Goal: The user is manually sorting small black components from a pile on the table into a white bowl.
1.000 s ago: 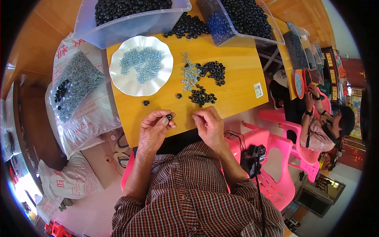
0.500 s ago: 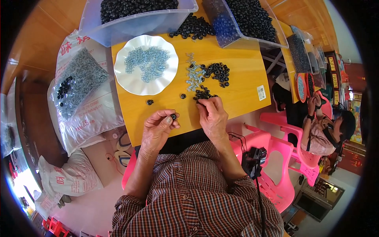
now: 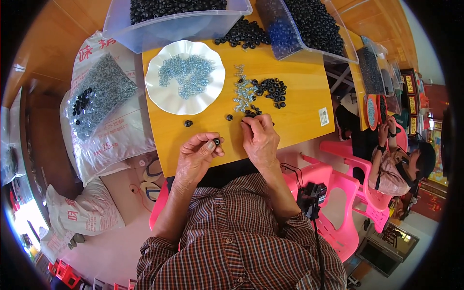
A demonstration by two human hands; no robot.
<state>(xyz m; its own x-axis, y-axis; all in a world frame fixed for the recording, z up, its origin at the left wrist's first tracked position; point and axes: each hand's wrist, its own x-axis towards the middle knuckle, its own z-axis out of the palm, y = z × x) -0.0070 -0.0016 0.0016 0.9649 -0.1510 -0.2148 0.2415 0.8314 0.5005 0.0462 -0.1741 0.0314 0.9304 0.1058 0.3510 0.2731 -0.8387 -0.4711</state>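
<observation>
- A small black ring (image 3: pixel 217 141) is pinched in the left hand (image 3: pixel 197 157) fingers, above the tabletop (image 3: pixel 299 92) edge.
- Black rings (image 3: pixel 272 90) at 12 o'clock are touched by narrowed right hand (image 3: pixel 261 137) fingers.

The right hand (image 3: pixel 261 140) has moved forward from the table's near edge to the black rings (image 3: pixel 251 113). Its fingertips now touch them.

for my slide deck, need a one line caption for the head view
Left hand pinches a small black ring while right hand reaches black rings on the yellow wooden table.
</observation>
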